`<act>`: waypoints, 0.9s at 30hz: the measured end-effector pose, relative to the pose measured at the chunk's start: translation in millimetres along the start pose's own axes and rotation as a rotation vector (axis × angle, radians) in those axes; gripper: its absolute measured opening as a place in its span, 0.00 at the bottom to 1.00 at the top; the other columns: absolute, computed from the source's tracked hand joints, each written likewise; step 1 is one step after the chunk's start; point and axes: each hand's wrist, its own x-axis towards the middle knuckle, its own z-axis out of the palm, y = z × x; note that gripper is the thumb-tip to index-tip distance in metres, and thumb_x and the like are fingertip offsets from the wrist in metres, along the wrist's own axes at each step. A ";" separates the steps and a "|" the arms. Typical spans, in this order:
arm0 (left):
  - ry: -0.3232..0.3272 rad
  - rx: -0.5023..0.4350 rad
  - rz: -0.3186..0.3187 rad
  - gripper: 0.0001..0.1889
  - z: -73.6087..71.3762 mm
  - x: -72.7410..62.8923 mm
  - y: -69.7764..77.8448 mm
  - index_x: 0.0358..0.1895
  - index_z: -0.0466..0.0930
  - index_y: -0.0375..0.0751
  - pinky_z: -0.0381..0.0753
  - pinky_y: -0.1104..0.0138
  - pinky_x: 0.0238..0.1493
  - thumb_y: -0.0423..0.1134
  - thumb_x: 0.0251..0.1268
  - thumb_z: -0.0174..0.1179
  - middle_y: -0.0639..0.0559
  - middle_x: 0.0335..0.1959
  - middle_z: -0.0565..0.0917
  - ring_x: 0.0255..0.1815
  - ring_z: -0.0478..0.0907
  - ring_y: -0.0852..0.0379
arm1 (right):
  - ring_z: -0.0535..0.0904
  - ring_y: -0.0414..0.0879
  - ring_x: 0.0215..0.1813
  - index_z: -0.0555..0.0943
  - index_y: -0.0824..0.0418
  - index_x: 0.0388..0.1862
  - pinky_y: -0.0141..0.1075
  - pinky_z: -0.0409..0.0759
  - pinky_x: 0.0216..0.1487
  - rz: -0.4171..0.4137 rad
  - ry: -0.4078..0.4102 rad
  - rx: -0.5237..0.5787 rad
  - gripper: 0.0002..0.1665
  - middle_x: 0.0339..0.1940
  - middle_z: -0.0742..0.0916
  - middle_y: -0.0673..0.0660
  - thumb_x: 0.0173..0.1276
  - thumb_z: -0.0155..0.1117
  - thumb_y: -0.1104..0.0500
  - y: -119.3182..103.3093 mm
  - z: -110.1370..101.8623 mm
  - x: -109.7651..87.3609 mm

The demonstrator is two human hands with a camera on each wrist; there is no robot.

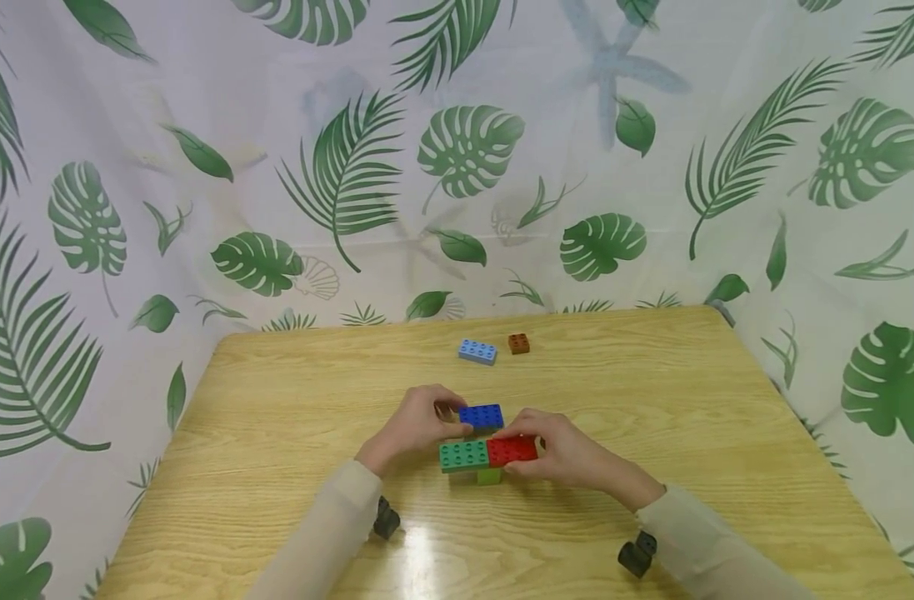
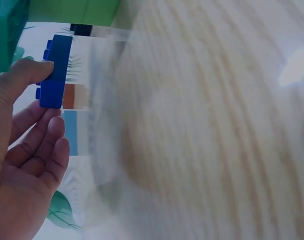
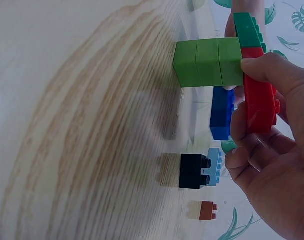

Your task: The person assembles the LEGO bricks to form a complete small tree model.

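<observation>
My left hand [image 1: 419, 425] pinches a dark blue brick [image 1: 481, 416] between thumb and fingers; in the left wrist view the blue brick [image 2: 56, 72] stands well off the tabletop. With thumb and fingertips, my right hand [image 1: 557, 447] grips a red brick [image 1: 512, 451]. The red brick lies end to end with a green brick [image 1: 464, 455] on top of a light green stack [image 1: 489, 476]. Seen from the right wrist, that light green stack [image 3: 207, 62] is three bricks high and rises from the table beneath the red and green pair.
Farther back on the wooden table [image 1: 314, 375] lie a light blue brick [image 1: 476, 352] and a small brown brick [image 1: 519, 343]. A black brick [image 3: 192, 171] shows in the right wrist view. Leaf-printed cloth [image 1: 382, 275] hangs behind the table.
</observation>
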 end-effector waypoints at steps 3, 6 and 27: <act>0.016 -0.007 0.012 0.18 -4.2 -2.8 4.9 0.53 0.89 0.40 0.82 0.68 0.43 0.43 0.62 0.77 0.51 0.45 0.89 0.41 0.79 0.60 | 0.75 0.41 0.45 0.87 0.52 0.62 0.36 0.78 0.43 -0.004 0.005 -0.001 0.22 0.50 0.86 0.48 0.70 0.75 0.51 0.8 0.4 0.4; 0.020 -0.021 0.016 0.18 -7.4 -6.0 8.4 0.52 0.89 0.40 0.81 0.67 0.44 0.44 0.62 0.77 0.52 0.45 0.89 0.42 0.79 0.59 | 0.76 0.41 0.45 0.87 0.51 0.62 0.37 0.79 0.44 -0.008 0.010 -0.002 0.22 0.50 0.86 0.48 0.70 0.75 0.52 1.8 1.3 0.7; 0.024 -0.057 0.054 0.18 -31.0 -35.5 24.7 0.52 0.89 0.43 0.82 0.66 0.47 0.46 0.61 0.74 0.54 0.43 0.89 0.43 0.81 0.60 | 0.79 0.43 0.48 0.85 0.57 0.60 0.32 0.80 0.48 -0.031 0.052 -0.027 0.23 0.51 0.87 0.51 0.69 0.76 0.53 1.2 2.7 6.5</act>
